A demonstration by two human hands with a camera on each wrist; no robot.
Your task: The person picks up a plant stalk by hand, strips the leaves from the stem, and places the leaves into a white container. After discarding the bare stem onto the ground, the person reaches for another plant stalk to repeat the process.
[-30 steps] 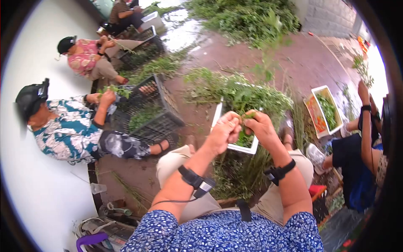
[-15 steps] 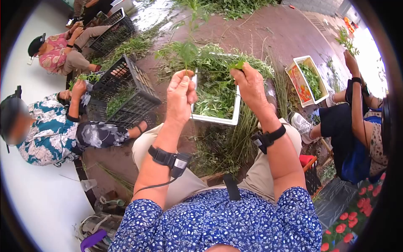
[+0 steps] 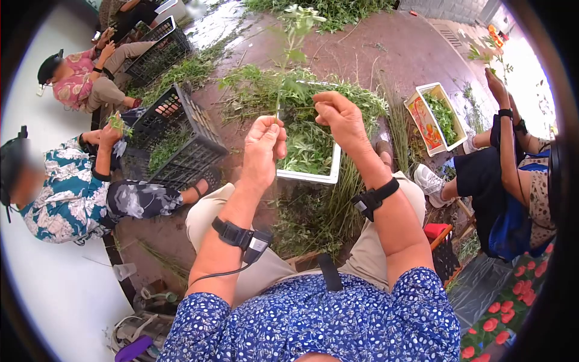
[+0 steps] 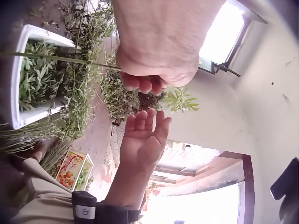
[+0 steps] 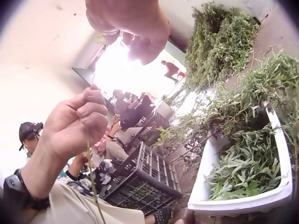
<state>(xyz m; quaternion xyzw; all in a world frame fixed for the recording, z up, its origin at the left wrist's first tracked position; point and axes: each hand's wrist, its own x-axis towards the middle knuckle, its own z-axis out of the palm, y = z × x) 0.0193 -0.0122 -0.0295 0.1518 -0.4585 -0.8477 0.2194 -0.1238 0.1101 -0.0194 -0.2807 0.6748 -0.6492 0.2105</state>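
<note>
My left hand [image 3: 261, 148] grips a long thin green stem [image 4: 60, 58], whose leafy top [image 3: 295, 30] rises above the fist. The bare lower stem trails below that hand in the right wrist view. To its right, my right hand [image 3: 344, 120] hovers over the far part of a white box [image 3: 307, 177], apart from the left hand. Its fingers are loosely bent, with nothing between them in the left wrist view. Picked green leaves [image 5: 247, 163] fill much of the box, and leafy stalks [image 3: 356, 99] lie across its far side.
Black crates [image 3: 193, 133] stand at the left beside seated people handling plants. A fruit-printed box [image 3: 427, 130] with leaves is at the right, near another seated person [image 3: 512, 181]. Bare stalks [image 3: 347, 205] lie between my legs. A big pile of greenery [image 3: 344, 13] lies farther off.
Hands that were together over the box have drawn apart. The green leaf in my right fingers half a second ago is gone from them. My left hand still holds the stem.
</note>
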